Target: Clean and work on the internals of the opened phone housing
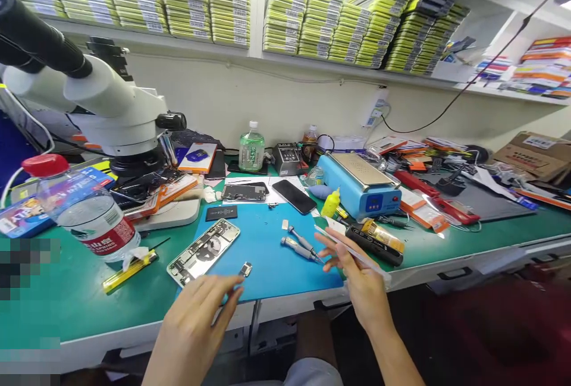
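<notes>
My left hand [200, 311] is closed in a pinch at the blue mat's front edge, with a small metal-and-black phone part [245, 269] at its fingertips. Just beyond it lies an opened phone housing [205, 250] with its inner parts showing. My right hand [361, 279], over the mat's right side, grips a long, thin, pale tool [348, 246] that slants toward the mat; its exact kind is unclear. Two grey screwdrivers [300, 248] rest left of that hand. A black battery [222, 212] sits behind the housing, on the blue mat [263, 237].
At the back are a detached phone screen assembly [244, 192] and a dark phone [294, 195]. A blue heating plate machine [359, 187] and a yellow bottle [331, 203] stand right. Left are a microscope [111, 106], a water bottle [96, 219] and a yellow cutter knife [130, 271].
</notes>
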A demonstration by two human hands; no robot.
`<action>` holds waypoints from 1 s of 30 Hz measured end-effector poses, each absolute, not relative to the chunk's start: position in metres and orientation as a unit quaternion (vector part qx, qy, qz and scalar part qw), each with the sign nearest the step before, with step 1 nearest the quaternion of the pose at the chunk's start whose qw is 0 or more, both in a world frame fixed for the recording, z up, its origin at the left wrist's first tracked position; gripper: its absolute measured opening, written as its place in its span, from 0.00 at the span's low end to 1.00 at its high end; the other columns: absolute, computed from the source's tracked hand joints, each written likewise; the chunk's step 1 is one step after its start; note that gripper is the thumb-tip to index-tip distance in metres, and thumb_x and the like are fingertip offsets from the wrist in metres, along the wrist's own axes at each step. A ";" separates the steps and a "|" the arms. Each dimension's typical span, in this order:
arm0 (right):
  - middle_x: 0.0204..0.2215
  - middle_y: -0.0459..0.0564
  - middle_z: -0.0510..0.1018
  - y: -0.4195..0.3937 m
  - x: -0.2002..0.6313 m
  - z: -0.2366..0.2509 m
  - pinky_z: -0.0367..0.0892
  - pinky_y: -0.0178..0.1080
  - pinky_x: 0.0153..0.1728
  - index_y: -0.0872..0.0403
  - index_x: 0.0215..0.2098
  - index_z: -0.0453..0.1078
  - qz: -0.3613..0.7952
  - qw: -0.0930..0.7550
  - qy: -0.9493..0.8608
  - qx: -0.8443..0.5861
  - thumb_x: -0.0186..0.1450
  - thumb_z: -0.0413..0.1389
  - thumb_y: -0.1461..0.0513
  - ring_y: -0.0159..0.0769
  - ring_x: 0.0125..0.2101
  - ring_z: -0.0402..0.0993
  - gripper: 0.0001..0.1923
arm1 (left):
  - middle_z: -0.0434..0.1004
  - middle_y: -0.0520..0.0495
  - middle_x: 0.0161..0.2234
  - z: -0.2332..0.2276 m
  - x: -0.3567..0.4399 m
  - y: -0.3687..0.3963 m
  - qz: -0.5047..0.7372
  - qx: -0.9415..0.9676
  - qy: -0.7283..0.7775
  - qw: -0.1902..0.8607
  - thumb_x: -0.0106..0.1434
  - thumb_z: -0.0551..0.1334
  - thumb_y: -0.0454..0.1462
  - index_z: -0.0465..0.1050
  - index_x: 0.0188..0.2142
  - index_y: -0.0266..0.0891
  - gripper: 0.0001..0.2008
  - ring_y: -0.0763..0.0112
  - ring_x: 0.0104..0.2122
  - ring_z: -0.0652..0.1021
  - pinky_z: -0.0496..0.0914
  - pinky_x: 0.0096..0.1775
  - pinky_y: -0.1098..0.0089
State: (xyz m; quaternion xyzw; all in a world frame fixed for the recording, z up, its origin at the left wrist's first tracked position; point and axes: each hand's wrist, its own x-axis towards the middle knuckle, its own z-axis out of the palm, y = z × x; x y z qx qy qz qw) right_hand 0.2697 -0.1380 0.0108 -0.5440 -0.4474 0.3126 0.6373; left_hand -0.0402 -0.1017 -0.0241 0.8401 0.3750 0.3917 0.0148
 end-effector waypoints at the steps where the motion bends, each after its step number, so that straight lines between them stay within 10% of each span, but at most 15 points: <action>1: 0.41 0.55 0.87 -0.138 0.266 0.008 0.77 0.40 0.31 0.50 0.50 0.82 0.314 0.644 -0.434 -0.546 0.72 0.61 0.45 0.39 0.33 0.79 0.21 | 0.84 0.43 0.47 -0.029 -0.034 -0.096 0.379 0.842 0.384 0.002 0.79 0.58 0.43 0.76 0.57 0.45 0.13 0.60 0.45 0.83 0.77 0.45 0.63; 5: 0.25 0.50 0.80 -0.140 0.253 0.001 0.71 0.36 0.23 0.54 0.39 0.81 0.338 0.660 -0.391 -0.546 0.68 0.62 0.42 0.34 0.23 0.72 0.24 | 0.81 0.42 0.48 -0.048 -0.026 -0.073 0.323 0.869 0.371 -0.046 0.78 0.58 0.42 0.76 0.58 0.45 0.15 0.56 0.42 0.84 0.79 0.40 0.62; 30: 0.33 0.49 0.82 -0.100 0.161 0.000 0.80 0.42 0.32 0.52 0.42 0.75 0.422 0.659 -0.416 -0.463 0.69 0.65 0.46 0.38 0.30 0.81 0.18 | 0.84 0.48 0.39 -0.028 -0.008 -0.076 0.399 0.809 0.417 0.111 0.79 0.57 0.37 0.77 0.46 0.43 0.08 0.63 0.39 0.84 0.77 0.41 0.65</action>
